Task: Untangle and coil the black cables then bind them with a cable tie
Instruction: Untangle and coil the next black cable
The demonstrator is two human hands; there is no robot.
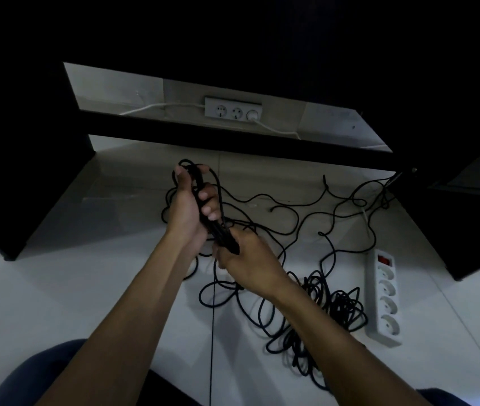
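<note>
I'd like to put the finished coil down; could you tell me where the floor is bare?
Bare floor lies left of the left hand, beside the dark cabinet. It is crowded on the right: tangled cable reaches the power strip.

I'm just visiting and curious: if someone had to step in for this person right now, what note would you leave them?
Left hand: closed around a flattened bundle of black cable, held above the floor.
Right hand: gripping the near end of that same bundle.
Loose cable trails across the white floor toward the back right; a tangled heap lies by the right forearm, beside a white power strip.
Done: part of the cable is gathered into loops.
Left: untangle the heap, finish coiling, bind with a cable tie. No tie is visible.
</note>
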